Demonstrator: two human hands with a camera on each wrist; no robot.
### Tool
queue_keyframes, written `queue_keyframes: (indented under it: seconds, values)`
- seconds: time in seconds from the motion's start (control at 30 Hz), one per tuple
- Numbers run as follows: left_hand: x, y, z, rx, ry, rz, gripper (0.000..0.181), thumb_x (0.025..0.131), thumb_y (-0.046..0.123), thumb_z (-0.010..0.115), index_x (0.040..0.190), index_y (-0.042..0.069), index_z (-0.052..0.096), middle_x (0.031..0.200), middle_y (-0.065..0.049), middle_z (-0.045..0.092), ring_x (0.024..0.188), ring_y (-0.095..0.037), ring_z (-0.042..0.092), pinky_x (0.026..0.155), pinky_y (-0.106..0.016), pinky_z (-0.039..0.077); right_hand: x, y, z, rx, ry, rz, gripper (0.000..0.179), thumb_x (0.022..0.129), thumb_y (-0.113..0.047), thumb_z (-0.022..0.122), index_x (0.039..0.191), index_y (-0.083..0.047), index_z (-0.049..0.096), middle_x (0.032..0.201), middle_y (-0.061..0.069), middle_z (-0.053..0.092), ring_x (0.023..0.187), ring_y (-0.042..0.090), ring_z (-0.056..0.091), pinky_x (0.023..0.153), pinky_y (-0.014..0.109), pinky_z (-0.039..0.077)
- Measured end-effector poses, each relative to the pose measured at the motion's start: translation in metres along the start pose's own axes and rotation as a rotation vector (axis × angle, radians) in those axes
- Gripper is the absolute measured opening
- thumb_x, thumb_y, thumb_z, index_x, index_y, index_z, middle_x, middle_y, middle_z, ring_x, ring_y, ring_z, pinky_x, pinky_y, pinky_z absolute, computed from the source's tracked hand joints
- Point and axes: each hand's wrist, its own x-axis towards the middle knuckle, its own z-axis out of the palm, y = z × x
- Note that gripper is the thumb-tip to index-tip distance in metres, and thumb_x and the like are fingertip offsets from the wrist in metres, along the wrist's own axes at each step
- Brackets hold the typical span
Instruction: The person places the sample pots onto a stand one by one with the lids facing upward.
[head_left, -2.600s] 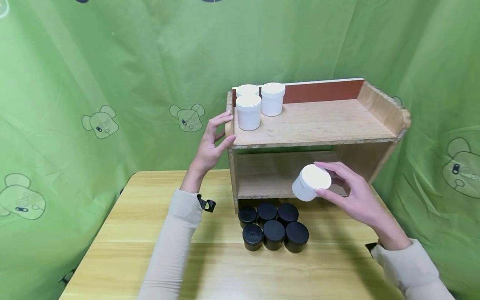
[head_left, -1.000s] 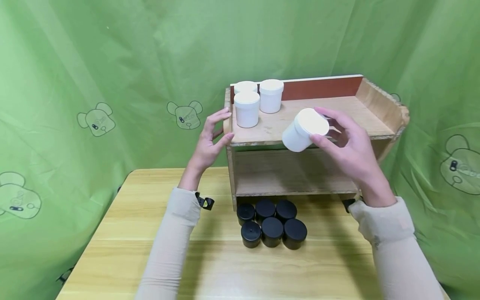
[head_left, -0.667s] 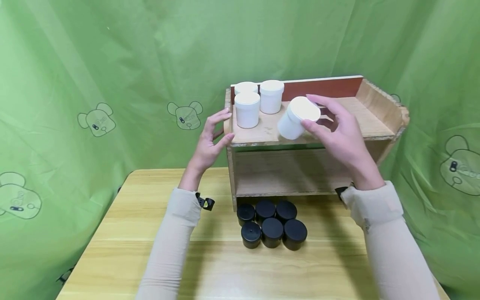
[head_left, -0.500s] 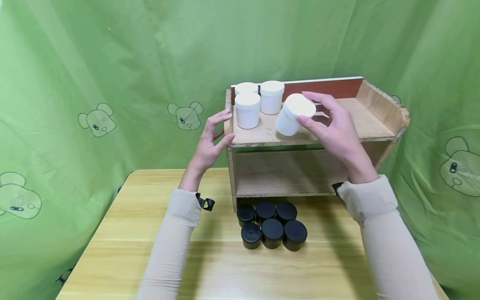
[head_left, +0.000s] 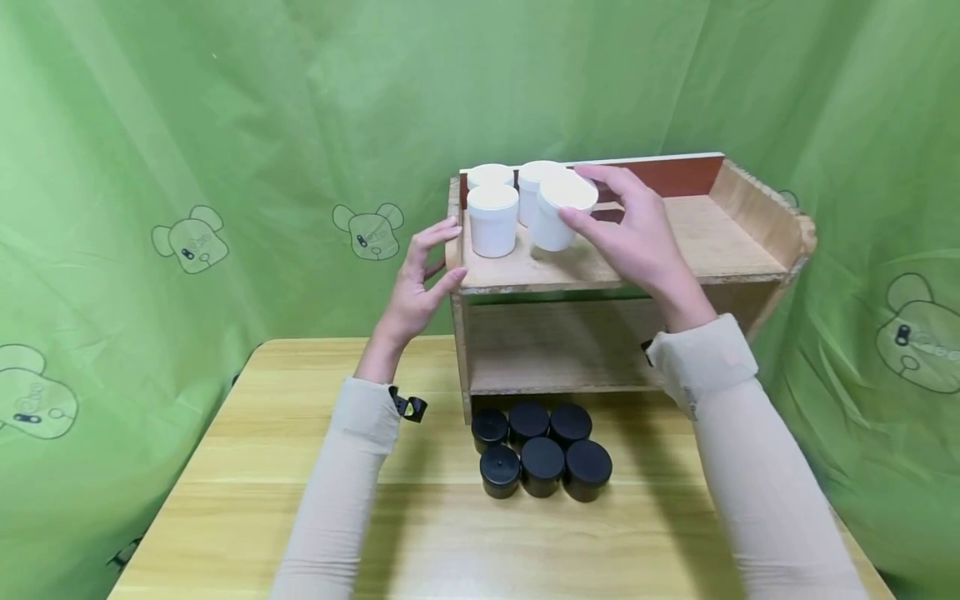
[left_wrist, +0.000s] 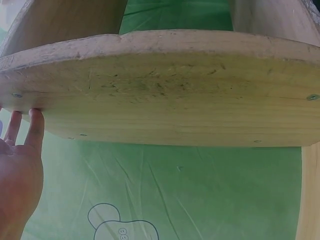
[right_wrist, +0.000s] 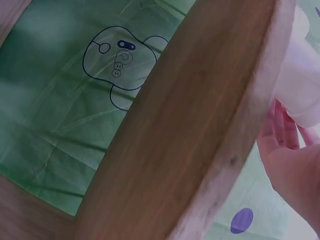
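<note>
My right hand (head_left: 637, 233) pinches a white lidded jar (head_left: 551, 221) between thumb and fingers, slightly tilted above the top board of a wooden shelf unit (head_left: 735, 242). Three more white jars stand at that board's left end; one is the front-left jar (head_left: 492, 225), and the held jar partly covers the back-right one. With fairly straight fingers, my left hand (head_left: 416, 292) touches the left side panel near its front edge. In the left wrist view its fingertips rest on the outer face of that panel (left_wrist: 175, 100). The right wrist view catches the held jar (right_wrist: 302, 85) only partly, behind a wooden panel.
Several black lidded jars stand in two rows on the wooden table (head_left: 300, 467), before the unit's lower left; one is the front-right black jar (head_left: 588, 468). A lower board (head_left: 555, 342) lies under the top one. Green printed cloth (head_left: 262, 125) hangs behind and beside.
My right hand has raised the white jar from before the lower level to above the top board, then moved it left toward the other white jars. My left hand stays at the side panel.
</note>
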Motion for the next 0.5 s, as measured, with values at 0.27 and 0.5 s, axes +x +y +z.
queue_keyframes:
  seconds: [0.27,0.5]
  values:
    - [0.0,0.001,-0.001,-0.019,0.005,-0.006,0.057,0.095,0.003,0.064,0.148,0.01,0.044,0.165,-0.009,0.037,0.154,-0.028,0.033,0.118,-0.058,0.043,0.015,0.001,0.008,-0.073,-0.003,0.031,0.062,0.094,-0.031,0.075,0.148,-0.009,0.055,0.14,0.012,0.061,0.119,0.023,0.062,0.106,0.042,0.055]
    - [-0.001,-0.001,0.0,-0.002,0.001,-0.006,0.054,0.097,0.007,0.063,0.148,0.013,0.044,0.164,-0.005,0.038,0.154,-0.024,0.034,0.118,-0.055,0.044,0.02,0.009,0.012,-0.076,-0.014,0.055,0.064,0.095,-0.032,0.074,0.15,-0.007,0.053,0.143,0.016,0.059,0.123,0.029,0.06,0.108,0.046,0.053]
